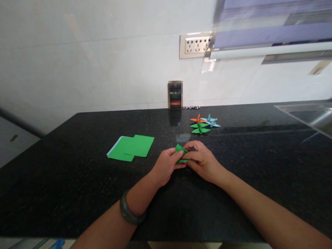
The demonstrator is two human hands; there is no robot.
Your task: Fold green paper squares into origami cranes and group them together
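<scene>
A small piece of folded green paper (179,148) is held between both hands above the black countertop. My left hand (166,165) pinches it from the left, thumb on top. From the right, the fingers of my right hand (203,160) close on its other edge. Much of the paper is hidden behind the fingers, so its exact folded shape cannot be made out. Beyond my right hand sit several folded paper cranes: green ones (200,130), an orange one (198,119) and light blue ones (213,122).
Left of my hands lies a stack of green paper sheets (129,148), with pale sheets showing at its edge. A dark box (175,95) stands against the wall beside a beaded string (192,107). A metal sink (311,116) is set into the countertop (77,180) at right.
</scene>
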